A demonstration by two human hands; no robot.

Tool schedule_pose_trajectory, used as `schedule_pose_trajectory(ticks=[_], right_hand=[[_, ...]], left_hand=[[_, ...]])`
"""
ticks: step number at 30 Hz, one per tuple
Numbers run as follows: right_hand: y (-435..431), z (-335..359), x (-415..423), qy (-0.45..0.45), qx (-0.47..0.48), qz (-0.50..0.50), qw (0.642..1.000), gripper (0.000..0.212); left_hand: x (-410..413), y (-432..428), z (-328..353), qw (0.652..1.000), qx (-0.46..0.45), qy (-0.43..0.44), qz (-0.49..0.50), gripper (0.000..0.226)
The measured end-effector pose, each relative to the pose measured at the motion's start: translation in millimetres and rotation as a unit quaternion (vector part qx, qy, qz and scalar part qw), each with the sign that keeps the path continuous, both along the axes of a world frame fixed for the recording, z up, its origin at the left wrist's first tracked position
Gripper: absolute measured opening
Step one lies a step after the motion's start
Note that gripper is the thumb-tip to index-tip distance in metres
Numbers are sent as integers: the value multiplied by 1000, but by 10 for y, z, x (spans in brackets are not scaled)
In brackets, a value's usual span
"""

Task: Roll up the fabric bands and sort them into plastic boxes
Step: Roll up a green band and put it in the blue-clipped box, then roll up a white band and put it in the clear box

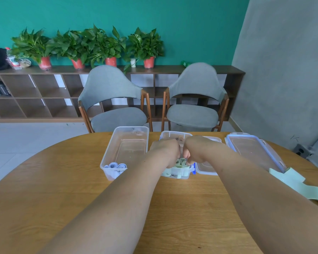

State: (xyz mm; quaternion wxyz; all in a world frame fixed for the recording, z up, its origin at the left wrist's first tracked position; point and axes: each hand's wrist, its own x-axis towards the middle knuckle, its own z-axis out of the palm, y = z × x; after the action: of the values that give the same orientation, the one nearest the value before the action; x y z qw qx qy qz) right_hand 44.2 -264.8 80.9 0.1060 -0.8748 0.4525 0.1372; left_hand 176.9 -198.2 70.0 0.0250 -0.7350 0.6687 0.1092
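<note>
Both my hands reach down into the small clear box (174, 133) in the middle of the table. My left hand (166, 149) and my right hand (193, 149) curl their fingers around a rolled green band (181, 163) at the box's near end, beside other green rolls. The larger clear box (128, 131) to the left holds pale blue rolls (116, 165) in its near corner. Loose green bands (297, 184) lie flat at the right edge of the table.
A small lid (206, 168) lies right of the middle box, and a large blue-rimmed lid (253, 149) lies further right. Two grey chairs (116, 99) stand behind the round wooden table (62, 180). Potted plants line a low shelf at the wall.
</note>
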Motion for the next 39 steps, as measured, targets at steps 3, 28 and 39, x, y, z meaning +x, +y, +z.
schedule_pose_trajectory(ticks=[3,28,39], right_hand=[[8,7,-35,-15,-11,-1,1000,28],[972,406,-747,2,-114,-56,992,66],[1823,5,-1647,-25,-118,-106,987,71]], left_hand=[[-7,17,13,1000,-4,9,7,34],[-572,829,272,992,-115,44,-32,54],[-1401,1389,119,987,-135,33,-85,53]])
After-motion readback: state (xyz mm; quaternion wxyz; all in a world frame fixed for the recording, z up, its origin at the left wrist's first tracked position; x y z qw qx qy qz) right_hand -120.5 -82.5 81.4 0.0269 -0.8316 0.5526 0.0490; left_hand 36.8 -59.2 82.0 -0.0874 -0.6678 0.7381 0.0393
